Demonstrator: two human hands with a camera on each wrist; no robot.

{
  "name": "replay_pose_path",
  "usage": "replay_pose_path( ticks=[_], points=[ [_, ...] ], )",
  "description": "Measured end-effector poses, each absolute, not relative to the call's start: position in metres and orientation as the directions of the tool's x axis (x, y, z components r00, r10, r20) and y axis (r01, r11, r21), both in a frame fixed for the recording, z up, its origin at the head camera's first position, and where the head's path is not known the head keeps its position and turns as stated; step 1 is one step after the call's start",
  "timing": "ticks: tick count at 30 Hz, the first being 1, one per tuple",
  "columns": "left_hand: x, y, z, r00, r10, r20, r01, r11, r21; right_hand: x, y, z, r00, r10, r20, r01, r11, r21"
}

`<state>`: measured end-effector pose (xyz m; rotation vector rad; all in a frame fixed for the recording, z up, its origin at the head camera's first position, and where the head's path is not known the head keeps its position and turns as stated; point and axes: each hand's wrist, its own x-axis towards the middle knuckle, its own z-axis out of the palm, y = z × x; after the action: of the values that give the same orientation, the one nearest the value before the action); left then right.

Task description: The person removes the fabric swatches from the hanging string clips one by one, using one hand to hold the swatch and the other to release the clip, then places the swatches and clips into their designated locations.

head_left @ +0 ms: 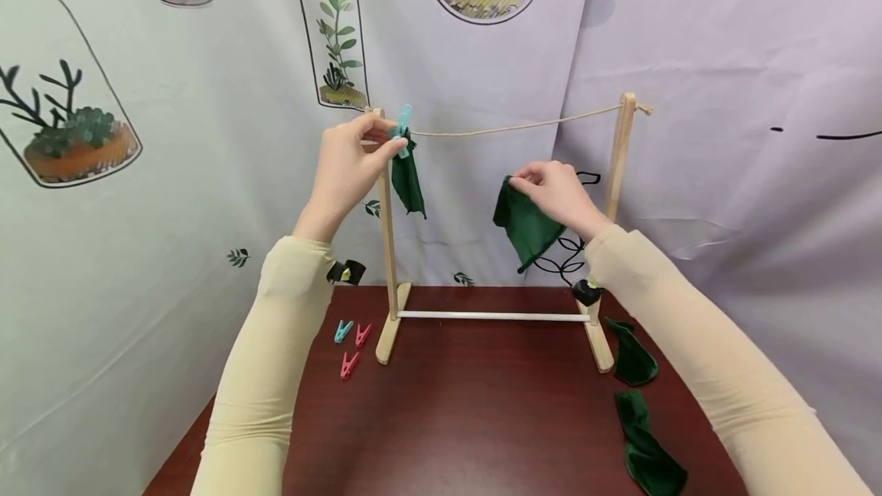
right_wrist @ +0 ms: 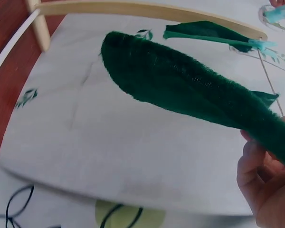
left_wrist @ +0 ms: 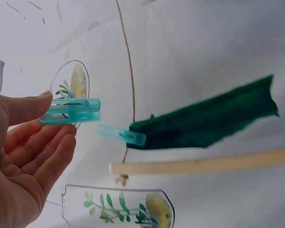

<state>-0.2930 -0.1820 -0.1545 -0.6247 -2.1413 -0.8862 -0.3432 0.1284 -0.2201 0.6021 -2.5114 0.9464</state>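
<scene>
One cloth (right_wrist: 171, 83) partly hides the right hand (right_wrist: 270, 194).

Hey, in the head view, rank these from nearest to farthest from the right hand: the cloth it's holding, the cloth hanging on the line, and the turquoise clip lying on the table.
Starting from the right hand:
1. Held cloth, in its grasp.
2. Hanging cloth, to its left, near the left post.
3. Turquoise clip, lower left, on the table.

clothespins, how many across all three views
5: a blue clothespin pinched by the left hand, another clipped on the rope, a third blue one and two pink ones on the table; more may be hidden.
</scene>
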Motion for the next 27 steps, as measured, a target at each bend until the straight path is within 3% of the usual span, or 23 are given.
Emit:
replay_pose_path(
  ticks=[12,27],
  points=[
    [-0.285,-0.238,-0.191,-0.755,0.058,0.654,0.493,0.707,0.507,-0.319,0.184,-0.232,-0.861,-0.259,0.438,-0.442,0.807,-0.391],
    [-0.263,-0.301,-0.246,-0.889,0.019,0.457,0.289,0.797,0.531,-0.289,0.259,-0.253,-0.932,-0.204,0.301,-0.318,0.858,-0.404]
  ],
)
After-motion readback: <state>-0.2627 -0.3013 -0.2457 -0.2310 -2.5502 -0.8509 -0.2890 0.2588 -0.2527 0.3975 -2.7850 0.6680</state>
